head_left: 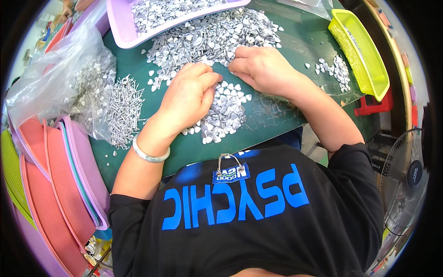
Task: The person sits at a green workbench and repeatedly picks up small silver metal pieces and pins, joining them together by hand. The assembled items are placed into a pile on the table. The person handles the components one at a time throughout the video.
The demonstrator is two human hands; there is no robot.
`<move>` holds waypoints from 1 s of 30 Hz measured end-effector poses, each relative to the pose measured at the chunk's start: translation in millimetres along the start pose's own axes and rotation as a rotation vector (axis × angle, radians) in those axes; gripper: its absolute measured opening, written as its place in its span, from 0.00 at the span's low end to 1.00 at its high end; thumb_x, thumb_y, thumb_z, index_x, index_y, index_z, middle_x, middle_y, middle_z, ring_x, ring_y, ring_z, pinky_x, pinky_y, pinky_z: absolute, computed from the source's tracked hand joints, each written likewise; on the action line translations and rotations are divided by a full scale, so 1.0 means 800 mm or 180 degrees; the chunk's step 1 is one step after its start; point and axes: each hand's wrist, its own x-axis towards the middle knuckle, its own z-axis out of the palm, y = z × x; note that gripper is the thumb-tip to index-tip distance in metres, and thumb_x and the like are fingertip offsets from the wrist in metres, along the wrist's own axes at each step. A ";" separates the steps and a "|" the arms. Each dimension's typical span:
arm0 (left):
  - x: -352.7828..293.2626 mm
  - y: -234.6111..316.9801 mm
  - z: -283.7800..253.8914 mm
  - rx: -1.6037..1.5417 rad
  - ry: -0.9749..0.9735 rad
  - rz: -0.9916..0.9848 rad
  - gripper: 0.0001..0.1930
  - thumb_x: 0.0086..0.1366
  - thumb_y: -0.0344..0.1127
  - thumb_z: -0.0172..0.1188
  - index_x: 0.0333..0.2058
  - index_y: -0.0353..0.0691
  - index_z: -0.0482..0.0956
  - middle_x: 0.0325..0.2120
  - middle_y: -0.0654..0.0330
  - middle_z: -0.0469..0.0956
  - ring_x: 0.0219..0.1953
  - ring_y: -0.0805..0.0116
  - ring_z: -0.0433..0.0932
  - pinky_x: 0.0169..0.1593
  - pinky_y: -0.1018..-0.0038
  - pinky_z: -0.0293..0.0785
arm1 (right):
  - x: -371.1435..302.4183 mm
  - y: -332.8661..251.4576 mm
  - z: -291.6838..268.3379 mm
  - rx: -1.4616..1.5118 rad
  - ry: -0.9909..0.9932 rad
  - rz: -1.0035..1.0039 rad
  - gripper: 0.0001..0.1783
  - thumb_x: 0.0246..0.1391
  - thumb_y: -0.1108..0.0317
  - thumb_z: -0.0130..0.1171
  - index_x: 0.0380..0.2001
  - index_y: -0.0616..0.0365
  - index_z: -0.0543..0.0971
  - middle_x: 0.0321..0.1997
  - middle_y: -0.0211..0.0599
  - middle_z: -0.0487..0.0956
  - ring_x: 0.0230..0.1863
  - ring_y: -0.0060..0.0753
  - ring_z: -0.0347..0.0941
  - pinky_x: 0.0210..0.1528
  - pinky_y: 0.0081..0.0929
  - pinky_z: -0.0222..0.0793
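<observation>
A broad heap of small silver heart-shaped pieces (207, 39) spreads over the green table (272, 124) at the far side. My left hand (190, 94), with a silver bangle (150, 156) on the wrist, is closed at the heap's near edge, fingers bent and pressed together. To its right, my right hand (264, 69) also has its fingers drawn together, tips down against the heap. What either hand's fingertips hold is hidden or too small to make out. Between the hands and my body lies a smaller pile of heart pieces (225, 117), close beside my left hand.
A lilac basket (121, 32) of hearts stands behind the heap. At left are a clear plastic bag (50, 78), thin metal pins (124, 111) and stacked coloured baskets (69, 180). Rightward sit loose hearts (339, 73), a yellow-green basket (376, 69) and a fan (406, 180).
</observation>
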 end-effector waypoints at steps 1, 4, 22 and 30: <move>0.002 0.000 0.000 0.0037 0.0064 0.0019 0.09 0.54 0.21 0.56 0.34 0.35 0.79 0.30 0.55 0.74 0.35 0.55 0.73 0.41 0.66 0.70 | -0.001 -0.001 -0.001 -0.0010 -0.0015 -0.0047 0.04 0.49 0.67 0.56 0.24 0.54 0.75 0.30 0.34 0.74 0.32 0.42 0.75 0.32 0.37 0.71; 0.005 0.000 0.001 0.0173 0.0205 0.0020 0.10 0.54 0.22 0.56 0.36 0.36 0.80 0.30 0.56 0.74 0.35 0.56 0.73 0.40 0.66 0.70 | -0.008 0.000 0.002 0.0129 0.0109 -0.0155 0.04 0.48 0.68 0.56 0.25 0.55 0.74 0.28 0.35 0.73 0.32 0.42 0.75 0.32 0.36 0.71; 0.025 0.006 0.006 0.0500 -0.0140 -0.0289 0.13 0.53 0.20 0.52 0.35 0.38 0.80 0.29 0.56 0.73 0.37 0.56 0.72 0.42 0.66 0.70 | -0.038 0.008 -0.007 0.0813 0.0087 0.0186 0.05 0.49 0.70 0.56 0.28 0.59 0.75 0.28 0.37 0.74 0.31 0.38 0.74 0.33 0.35 0.70; 0.032 0.011 0.017 0.0417 -0.0251 0.0048 0.17 0.52 0.18 0.50 0.42 0.35 0.78 0.37 0.52 0.74 0.40 0.51 0.72 0.46 0.64 0.70 | -0.035 0.025 -0.020 0.4887 0.0510 0.1994 0.06 0.51 0.74 0.53 0.33 0.63 0.76 0.32 0.34 0.78 0.27 0.19 0.71 0.30 0.15 0.66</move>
